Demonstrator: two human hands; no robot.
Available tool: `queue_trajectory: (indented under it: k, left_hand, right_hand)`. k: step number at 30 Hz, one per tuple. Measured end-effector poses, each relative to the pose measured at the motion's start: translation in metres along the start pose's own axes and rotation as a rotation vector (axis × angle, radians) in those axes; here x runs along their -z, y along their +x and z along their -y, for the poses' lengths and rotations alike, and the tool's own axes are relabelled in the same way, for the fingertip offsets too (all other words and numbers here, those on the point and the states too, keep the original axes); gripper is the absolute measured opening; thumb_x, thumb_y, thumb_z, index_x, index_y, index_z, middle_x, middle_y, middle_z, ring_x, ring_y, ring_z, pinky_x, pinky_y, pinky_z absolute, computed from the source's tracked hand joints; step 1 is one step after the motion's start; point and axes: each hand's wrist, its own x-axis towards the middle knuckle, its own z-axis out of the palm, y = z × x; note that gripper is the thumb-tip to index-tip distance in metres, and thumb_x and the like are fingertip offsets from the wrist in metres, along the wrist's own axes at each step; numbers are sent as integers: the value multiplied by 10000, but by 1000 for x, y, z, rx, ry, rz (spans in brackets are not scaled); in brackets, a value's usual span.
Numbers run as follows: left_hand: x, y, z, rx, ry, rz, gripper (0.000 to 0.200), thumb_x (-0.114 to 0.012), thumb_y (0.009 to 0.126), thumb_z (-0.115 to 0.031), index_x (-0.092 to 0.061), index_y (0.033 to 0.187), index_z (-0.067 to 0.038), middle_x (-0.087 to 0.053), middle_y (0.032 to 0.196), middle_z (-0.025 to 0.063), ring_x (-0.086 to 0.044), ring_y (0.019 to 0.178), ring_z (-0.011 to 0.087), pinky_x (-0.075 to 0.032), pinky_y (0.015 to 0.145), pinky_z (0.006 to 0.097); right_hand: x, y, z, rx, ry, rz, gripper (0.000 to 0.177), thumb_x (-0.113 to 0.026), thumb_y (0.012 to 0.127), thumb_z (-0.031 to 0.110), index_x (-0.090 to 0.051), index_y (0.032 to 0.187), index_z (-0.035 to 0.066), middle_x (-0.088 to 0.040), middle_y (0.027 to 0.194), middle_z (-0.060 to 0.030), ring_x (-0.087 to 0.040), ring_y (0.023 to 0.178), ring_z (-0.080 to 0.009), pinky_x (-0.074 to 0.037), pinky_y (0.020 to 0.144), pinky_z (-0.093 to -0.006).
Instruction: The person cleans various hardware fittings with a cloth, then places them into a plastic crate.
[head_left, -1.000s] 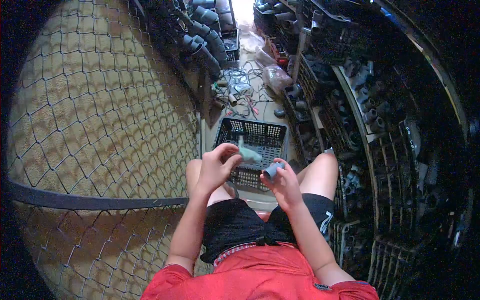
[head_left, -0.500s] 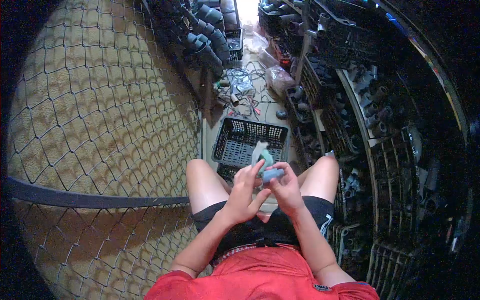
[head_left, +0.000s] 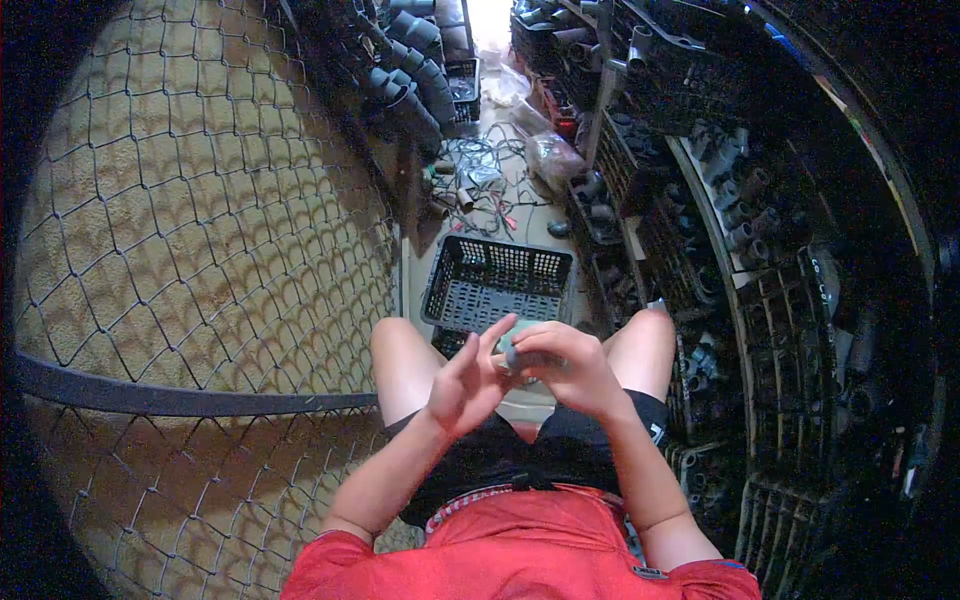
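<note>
My right hand (head_left: 575,368) is closed, back of the hand up, around a small grey-blue pipe fitting (head_left: 511,356) mostly hidden by its fingers. My left hand (head_left: 468,385) is just left of it, thumb and forefinger spread apart, the other fingertips right at the fitting. A pale green piece (head_left: 517,332), cloth-like in look, shows between the two hands. Both hands are above my lap, in front of a black plastic crate (head_left: 440,290) with a slotted bottom. Below them, a pale surface (head_left: 525,408) shows between my thighs.
A chain-link fence (head_left: 220,230) with a metal rail runs along my left. Racks of pipe fittings (head_left: 745,210) line my right. Large grey pipe fittings (head_left: 415,85) are stacked ahead left. Cables (head_left: 495,205) and a plastic bag (head_left: 553,160) lie on the floor beyond the crate.
My right hand has rolled over, its back now up, covering more of the fitting. My left hand has moved left, its thumb opening away. The pale green piece shows less.
</note>
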Motion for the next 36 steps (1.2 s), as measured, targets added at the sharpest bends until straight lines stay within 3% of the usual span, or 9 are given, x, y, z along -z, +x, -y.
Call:
queue_trajectory:
  k: [3,9,13,17,21,24,28,31,36]
  left_hand:
    - [-2,-1,-5,-19,-83,-40,684,-567,926,-73,-213,1510,-83,-591,1237,150,-613,1033,241,-510,860,378]
    - [9,-12,-10,-457,753,-227,495,-584,880,29,-462,1359,3,-668,1130,143,-648,1002,218,-508,886,330]
    - [1,-10,-19,-372,203,-565,415,-594,872,16,-539,1284,5,-675,1094,159,-661,929,292,-509,820,355]
    - [25,2,-35,-500,604,-138,244,-590,922,-94,-637,1142,1,-678,1041,140,-651,866,284,-508,819,344]
    - [29,18,-39,-584,552,60,149,-652,874,-105,-720,977,-22,-693,925,116,-657,838,259,-518,744,355]
    - [24,23,-51,-725,569,190,274,-738,800,-80,-697,1068,-40,-682,943,116,-654,813,265,-532,724,335]
    - [13,23,-60,-636,766,53,348,-742,784,-69,-674,1125,-49,-685,971,146,-675,864,300,-549,749,363]
    - [8,19,-48,-580,783,-149,331,-735,785,-71,-673,1108,-41,-686,991,155,-680,865,308,-553,753,365]
    - [13,22,-31,-349,641,-179,258,-722,784,-53,-682,1032,5,-700,898,172,-698,802,264,-539,721,324]
  right_hand:
    - [-11,-6,3,-541,269,-126,388,-776,760,35,-612,1111,42,-674,1042,-99,-652,991,-177,-533,832,-322]
    - [-38,-20,-21,-798,1391,-520,288,-618,954,215,-554,1183,53,-617,1045,-78,-632,1018,-206,-562,811,-361]
    - [-25,-10,-1,-701,1025,-366,369,-693,897,143,-526,1212,49,-563,1144,-76,-586,1080,-192,-510,906,-376]
    - [-29,-17,-11,-516,397,-173,375,-710,823,-22,-550,1163,-12,-588,1115,-66,-587,1006,-144,-498,870,-286]
    - [-22,-20,2,-594,571,-19,230,-596,963,215,-618,1050,4,-641,841,-43,-592,687,-104,-486,627,-243]
    - [-37,-18,8,-902,841,-20,587,-289,1028,520,-613,875,54,-581,669,-33,-437,460,-81,-295,400,-234]
    - [-34,-9,12,-902,865,-238,487,-367,1035,433,-607,880,38,-570,657,-51,-528,514,-152,-384,452,-277]
    - [-35,-6,7,-389,-6,-458,291,-518,990,295,-600,962,17,-601,761,-123,-612,670,-284,-480,595,-358]
    - [3,8,14,5,-248,-101,250,-660,859,166,-593,1061,35,-595,1007,-160,-607,924,-349,-499,786,-409]
